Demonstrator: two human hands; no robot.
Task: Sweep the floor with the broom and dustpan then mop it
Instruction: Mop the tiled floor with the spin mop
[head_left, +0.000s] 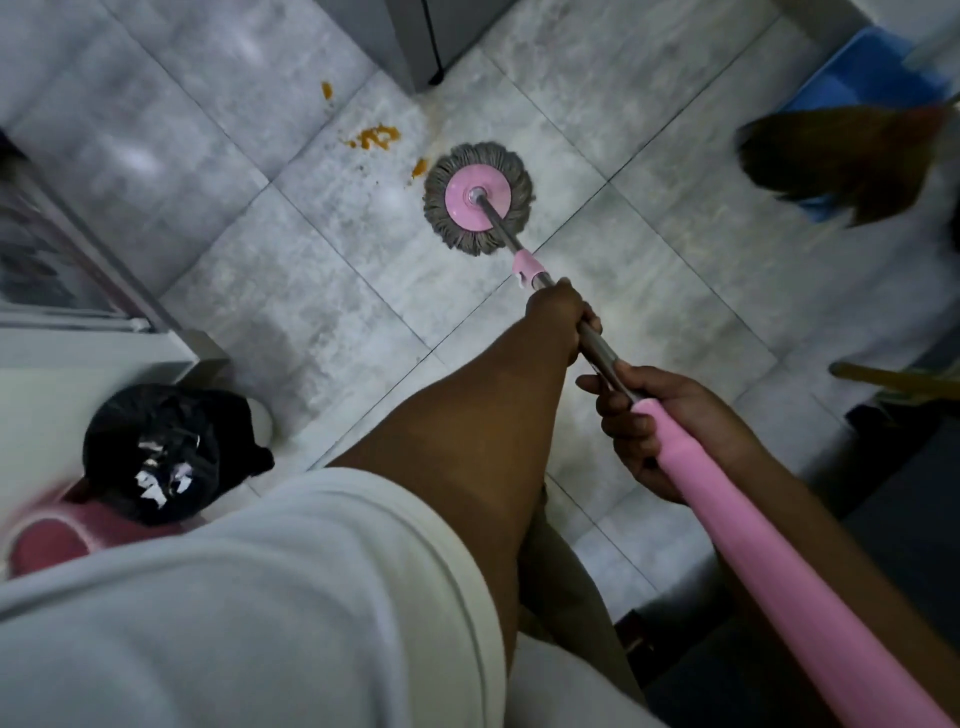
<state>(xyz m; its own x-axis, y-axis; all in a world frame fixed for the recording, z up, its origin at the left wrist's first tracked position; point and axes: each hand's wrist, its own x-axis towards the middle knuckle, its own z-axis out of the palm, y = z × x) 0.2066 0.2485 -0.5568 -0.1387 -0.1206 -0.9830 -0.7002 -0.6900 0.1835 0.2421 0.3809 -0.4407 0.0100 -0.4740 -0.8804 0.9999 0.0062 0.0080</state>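
Fingers of both hands grip mop pole (597, 345), left hand (558, 317) nearer mop head (478, 200), right hand (654, 415) prob. at pink grip.

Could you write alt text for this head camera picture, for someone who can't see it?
Seen from above, a person's left hand and right hand grip a pink-handled mop on a grey tiled floor, beside orange spills.

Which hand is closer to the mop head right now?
Left. The left hand grips the metal pole just behind the mop head; the right hand holds the pink grip farther back.
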